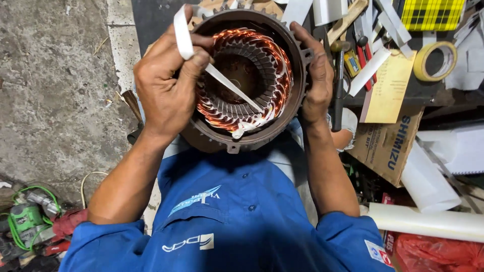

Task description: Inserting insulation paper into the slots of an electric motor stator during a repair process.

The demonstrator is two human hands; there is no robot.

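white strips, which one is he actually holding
The strip pinched in the left hand: this white strip slants down into the stator. The other strips lie loose on the bench, untouched.

Two hands are at work: the left hand (169, 88) and the right hand (316, 75). Between them sits one round motor stator (242, 75), with one ring of copper windings (275, 65) inside it. One white paper strip (227, 83) is pinched in the left hand. Far right lies one roll of yellowish tape (434, 60) and one yellow checked box (433, 12). One hammer (339, 75) stands just right of the stator. One brown cardboard box (388, 146) sits at right, and two white paper rolls (428, 221) lie near right. One green tool (25, 219) lies near left.
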